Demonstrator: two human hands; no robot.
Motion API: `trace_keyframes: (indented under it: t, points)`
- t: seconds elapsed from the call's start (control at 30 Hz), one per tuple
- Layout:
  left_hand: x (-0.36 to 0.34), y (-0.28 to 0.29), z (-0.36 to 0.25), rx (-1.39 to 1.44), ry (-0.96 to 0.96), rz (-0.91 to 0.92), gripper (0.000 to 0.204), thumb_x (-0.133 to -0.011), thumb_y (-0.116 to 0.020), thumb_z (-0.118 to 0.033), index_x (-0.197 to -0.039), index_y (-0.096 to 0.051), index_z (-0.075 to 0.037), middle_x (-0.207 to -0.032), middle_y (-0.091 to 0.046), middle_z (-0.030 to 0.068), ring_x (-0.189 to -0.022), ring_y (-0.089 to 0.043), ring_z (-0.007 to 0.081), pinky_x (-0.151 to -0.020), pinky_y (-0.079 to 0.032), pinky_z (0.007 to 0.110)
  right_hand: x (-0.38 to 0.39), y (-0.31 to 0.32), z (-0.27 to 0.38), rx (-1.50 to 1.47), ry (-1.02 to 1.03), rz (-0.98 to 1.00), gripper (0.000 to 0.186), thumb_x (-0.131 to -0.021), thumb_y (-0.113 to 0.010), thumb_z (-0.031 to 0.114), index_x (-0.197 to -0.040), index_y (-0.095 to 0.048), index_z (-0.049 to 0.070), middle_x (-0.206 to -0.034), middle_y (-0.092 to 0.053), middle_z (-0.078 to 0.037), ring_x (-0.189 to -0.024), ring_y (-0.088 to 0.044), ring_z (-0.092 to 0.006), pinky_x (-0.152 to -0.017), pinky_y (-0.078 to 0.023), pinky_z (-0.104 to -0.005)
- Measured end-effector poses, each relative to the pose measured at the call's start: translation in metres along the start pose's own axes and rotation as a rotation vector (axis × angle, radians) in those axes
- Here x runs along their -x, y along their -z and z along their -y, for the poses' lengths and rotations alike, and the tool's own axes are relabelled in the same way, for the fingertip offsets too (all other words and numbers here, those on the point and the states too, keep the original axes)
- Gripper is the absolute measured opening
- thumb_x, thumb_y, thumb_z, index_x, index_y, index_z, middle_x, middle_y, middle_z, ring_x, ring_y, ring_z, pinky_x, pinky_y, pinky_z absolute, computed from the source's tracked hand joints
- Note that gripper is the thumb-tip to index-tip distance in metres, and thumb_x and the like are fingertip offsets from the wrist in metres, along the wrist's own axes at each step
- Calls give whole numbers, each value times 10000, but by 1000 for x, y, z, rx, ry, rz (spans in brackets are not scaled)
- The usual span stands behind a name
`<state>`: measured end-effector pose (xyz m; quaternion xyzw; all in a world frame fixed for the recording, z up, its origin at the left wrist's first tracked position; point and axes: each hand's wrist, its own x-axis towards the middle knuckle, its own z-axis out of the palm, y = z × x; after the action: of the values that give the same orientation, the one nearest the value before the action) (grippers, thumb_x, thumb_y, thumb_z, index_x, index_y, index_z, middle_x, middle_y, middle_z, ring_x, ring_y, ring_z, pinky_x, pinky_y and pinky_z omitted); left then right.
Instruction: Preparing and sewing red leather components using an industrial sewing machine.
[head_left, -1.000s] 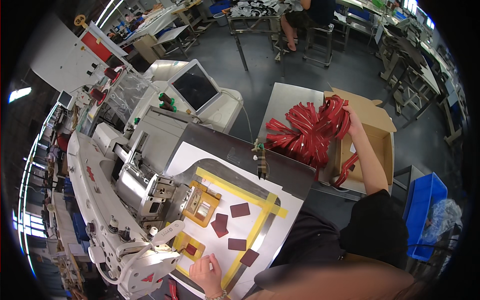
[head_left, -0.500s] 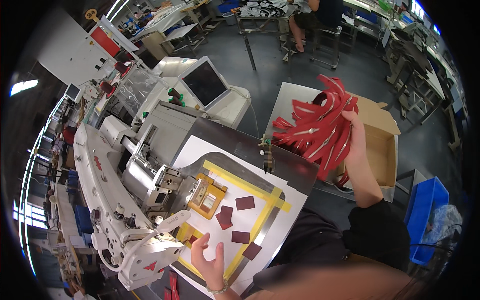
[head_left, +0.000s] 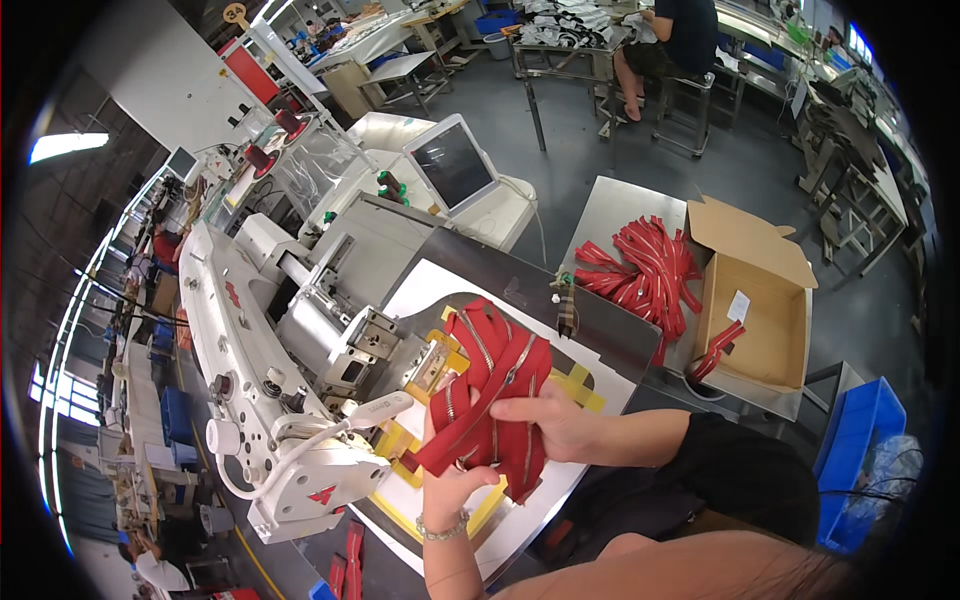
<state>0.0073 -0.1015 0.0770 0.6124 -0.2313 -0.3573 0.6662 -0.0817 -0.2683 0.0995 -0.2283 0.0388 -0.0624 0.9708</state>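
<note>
A bundle of red zippers [head_left: 488,375] with metal teeth is held up over the work plate in front of me. My right hand [head_left: 553,420] grips the bundle from its right side, thumb across the front. My left hand [head_left: 458,492] is closed round its lower left part, with some fingers behind the tapes. The bundle hides the dark red patches on the white sheet. To the left stands the white sewing machine head [head_left: 315,480], close to my left hand. A yellow-taped frame [head_left: 487,522] shows below the bundle.
On the metal side table at right lie a heap of red zippers [head_left: 648,270] and an open cardboard box [head_left: 760,325] with a few zippers at its edge. A blue bin [head_left: 860,450] is farther right. Loose red zippers [head_left: 354,560] lie below the machine head. A screen [head_left: 455,165] stands behind.
My right hand has brought a bundle of zippers from the side table, left and toward me, over the work plate. My left hand, open before, has closed on it. The view has shifted slightly.
</note>
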Motion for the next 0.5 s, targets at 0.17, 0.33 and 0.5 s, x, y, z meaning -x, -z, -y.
trace_keyframes:
  t: [0.17, 0.33, 0.5]
  points:
    - [18, -12, 7, 163, -52, 62, 987, -580, -907, -162, -1378, -350, 1, -1285, -515, 111, -1170, -523, 207, -990, -429, 356, -4, -1, -27, 201, 111, 4, 379, -867, -637, 50, -1222, -504, 55, -1146, -589, -44, -1070, -556, -136, -927, -462, -328]
    - [35, -28, -7, 76, 88, -97, 672, -682, -784, 9, -1271, -461, 1, -1143, -598, 92, -1033, -598, 180, -886, -496, 327, 5, 12, -44, 334, 60, -66, 342, -877, -632, 61, -1206, -540, 43, -1103, -625, -42, -1024, -584, -125, -896, -468, -310]
    - [60, -3, 4, -204, 91, -1, 619, -696, -758, -41, -1248, -482, 3, -1127, -623, 87, -1006, -591, 140, -905, -469, 303, 24, 34, -63, 700, 295, 85, 491, -881, -626, 57, -1337, -447, 30, -1355, -489, -75, -1196, -484, -143, -984, -405, -311]
